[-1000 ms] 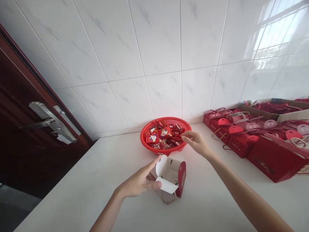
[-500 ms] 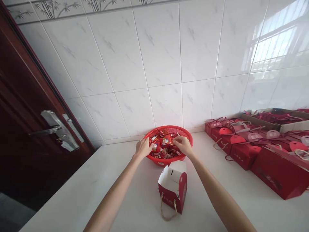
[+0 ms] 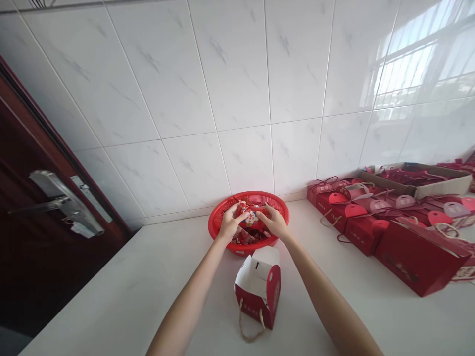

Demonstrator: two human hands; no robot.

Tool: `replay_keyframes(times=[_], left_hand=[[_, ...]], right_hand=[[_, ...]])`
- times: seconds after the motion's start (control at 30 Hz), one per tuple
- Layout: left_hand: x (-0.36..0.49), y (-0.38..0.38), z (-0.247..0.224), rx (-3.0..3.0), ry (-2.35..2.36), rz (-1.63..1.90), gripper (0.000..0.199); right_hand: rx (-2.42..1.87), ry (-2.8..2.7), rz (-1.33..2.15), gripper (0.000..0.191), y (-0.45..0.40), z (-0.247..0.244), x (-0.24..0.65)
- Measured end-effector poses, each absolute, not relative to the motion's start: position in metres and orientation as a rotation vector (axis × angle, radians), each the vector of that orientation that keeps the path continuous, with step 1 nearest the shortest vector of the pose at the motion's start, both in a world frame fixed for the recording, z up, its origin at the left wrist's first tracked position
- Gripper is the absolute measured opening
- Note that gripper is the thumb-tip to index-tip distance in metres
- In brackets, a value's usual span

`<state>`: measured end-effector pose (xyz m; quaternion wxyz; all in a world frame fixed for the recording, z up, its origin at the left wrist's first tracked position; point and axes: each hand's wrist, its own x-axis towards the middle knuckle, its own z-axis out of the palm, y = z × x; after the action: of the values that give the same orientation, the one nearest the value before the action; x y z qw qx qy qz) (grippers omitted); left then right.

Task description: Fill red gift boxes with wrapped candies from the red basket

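Over a red plastic basket (image 3: 278,198) of wrapped sweets, my left hand (image 3: 229,223) and my right hand (image 3: 275,221) face each other. Between them is a red candy packet (image 3: 251,217) with a colourful printed picture, pinched at its left side by my left fingers and at its right side by the right ones. More shiny red wrapped sweets (image 3: 248,237) lie beneath, partly hidden by the hands. In front of the basket stands a small red gift box (image 3: 250,299), its top flaps open, its inside white, a rope handle hanging at the front.
Several closed red gift boxes (image 3: 365,235) stand in rows at the right. Among them is a cardboard tray (image 3: 441,189) of dark red ribbon-like pieces. A white tiled wall (image 3: 245,158) backs the white table (image 3: 148,277). A dark red door (image 3: 33,237) is at the left.
My hands have moved closer together over the basket and now grip one candy packet, lifted slightly from the pile. The view has shifted a little; the open box stays in place.
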<state>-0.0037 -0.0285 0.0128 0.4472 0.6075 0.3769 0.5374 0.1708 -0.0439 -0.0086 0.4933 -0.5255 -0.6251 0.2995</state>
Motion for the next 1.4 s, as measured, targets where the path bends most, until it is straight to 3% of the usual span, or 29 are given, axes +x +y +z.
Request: replay_keyframes(times=[0.17, 0.43, 0.63, 0.83, 1.07, 1.4], left_hand=[[0.000, -0.034, 0.013, 1.279, 0.985, 1.229, 0.044], [-0.003, -0.030, 0.013, 1.069, 0.932, 1.282, 0.048], [-0.015, -0.016, 0.009, 1.097, 1.087, 1.342, 0.034], [-0.030, -0.008, 0.010, 1.196, 1.169, 1.184, 0.018], [-0.025, -0.017, 0.014, 1.313, 1.026, 1.106, 0.039], [-0.024, -0.023, 0.014, 1.421, 0.882, 1.073, 0.048]], right_hand=[[-1.011, -1.489, 0.946, 0.044, -0.050, -0.005, 0.179], [-0.983, -1.226, 1.271, 0.048, -0.062, 0.007, 0.169], [-0.983, -0.947, 1.161, 0.050, -0.051, 0.002, 0.167], [-1.055, -0.966, 1.067, 0.048, -0.048, -0.001, 0.169], [-1.028, -1.156, 0.963, 0.044, -0.046, -0.007, 0.167], [-1.002, -1.270, 1.054, 0.040, -0.059, 0.004, 0.165]])
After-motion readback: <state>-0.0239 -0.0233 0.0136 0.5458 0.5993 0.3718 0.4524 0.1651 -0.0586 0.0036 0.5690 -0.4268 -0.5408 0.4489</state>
